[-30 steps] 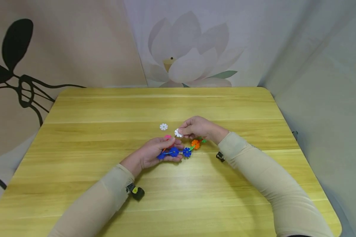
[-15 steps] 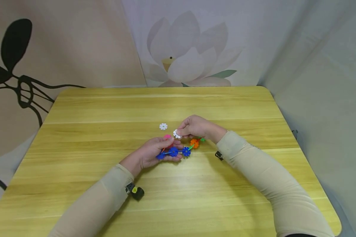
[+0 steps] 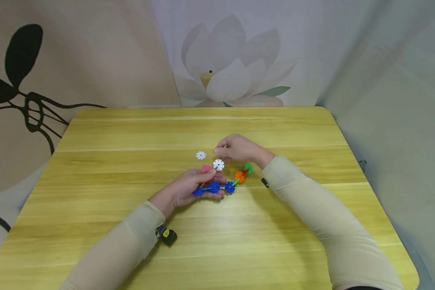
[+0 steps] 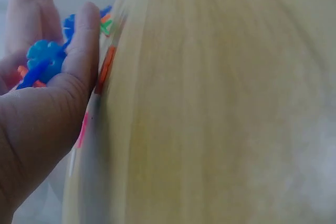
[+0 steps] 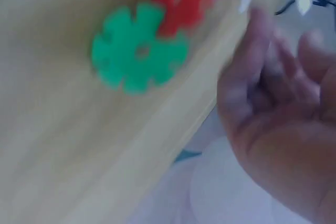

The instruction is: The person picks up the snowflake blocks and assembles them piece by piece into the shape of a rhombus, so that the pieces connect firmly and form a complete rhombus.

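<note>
In the head view my left hand (image 3: 193, 185) holds a linked chain of slotted plastic snowflake discs, its fingers under them and thumb on top. Blue discs (image 3: 214, 187) lie across the fingers, and a pink disc (image 3: 206, 167) shows beyond the thumb. From there the chain runs right to an orange disc (image 3: 240, 177) and a green disc (image 3: 248, 168). A white disc (image 3: 218, 164) stands at the left thumb tip. My right hand (image 3: 237, 149) is just beyond it, fingers loosely bent; the right wrist view shows no disc between them.
A loose white disc (image 3: 201, 155) lies on the wooden table (image 3: 137, 133) to the left of the right hand. Patterned curtains (image 3: 235, 52) hang behind the table's far edge. Small cameras are strapped at both wrists.
My right hand has let go of the white disc and moved up and away from it. The disc stays beside my left thumb; the left hand has barely moved.
</note>
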Action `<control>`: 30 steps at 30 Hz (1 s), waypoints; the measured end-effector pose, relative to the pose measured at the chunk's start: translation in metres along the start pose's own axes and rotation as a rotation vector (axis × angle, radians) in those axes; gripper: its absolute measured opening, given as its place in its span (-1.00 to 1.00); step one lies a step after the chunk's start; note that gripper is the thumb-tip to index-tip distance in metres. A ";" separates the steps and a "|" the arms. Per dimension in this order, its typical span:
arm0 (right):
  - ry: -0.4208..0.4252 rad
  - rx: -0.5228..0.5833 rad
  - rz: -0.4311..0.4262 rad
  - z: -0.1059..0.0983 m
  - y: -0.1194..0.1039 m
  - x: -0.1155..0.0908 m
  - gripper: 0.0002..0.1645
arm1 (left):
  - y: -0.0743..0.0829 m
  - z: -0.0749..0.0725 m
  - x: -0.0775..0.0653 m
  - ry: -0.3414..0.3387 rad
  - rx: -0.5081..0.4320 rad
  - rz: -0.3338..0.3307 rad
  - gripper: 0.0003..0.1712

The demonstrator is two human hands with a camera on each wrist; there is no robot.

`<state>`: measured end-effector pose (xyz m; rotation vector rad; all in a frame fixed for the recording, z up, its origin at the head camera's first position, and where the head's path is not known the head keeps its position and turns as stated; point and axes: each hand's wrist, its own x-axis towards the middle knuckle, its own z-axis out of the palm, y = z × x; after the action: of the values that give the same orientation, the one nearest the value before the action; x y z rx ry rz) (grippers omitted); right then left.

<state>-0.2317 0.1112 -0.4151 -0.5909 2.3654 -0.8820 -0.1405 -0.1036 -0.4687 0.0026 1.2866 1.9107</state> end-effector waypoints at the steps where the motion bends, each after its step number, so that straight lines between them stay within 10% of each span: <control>1: 0.010 -0.073 -0.036 0.000 -0.002 0.005 -0.64 | 0.000 -0.001 -0.001 -0.003 -0.011 -0.003 -0.40; 9: -0.029 -0.548 -0.267 0.015 0.000 0.046 -0.54 | -0.002 -0.005 -0.005 -0.047 -0.079 -0.032 -0.27; 16: 0.100 -0.447 -0.218 0.004 0.017 0.041 -0.89 | -0.001 -0.004 -0.006 -0.034 -0.058 -0.047 -0.25; 24: -0.042 -0.401 -0.182 -0.002 0.021 0.033 -0.60 | 0.000 -0.001 -0.005 0.017 -0.023 -0.071 -0.34; 30: -0.013 -0.369 -0.094 -0.004 0.023 0.019 -0.87 | -0.001 0.004 -0.001 0.029 -0.028 -0.095 -0.34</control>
<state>-0.2539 0.1183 -0.4351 -0.8546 2.5233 -0.4756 -0.1379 -0.1007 -0.4670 -0.0997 1.2566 1.8535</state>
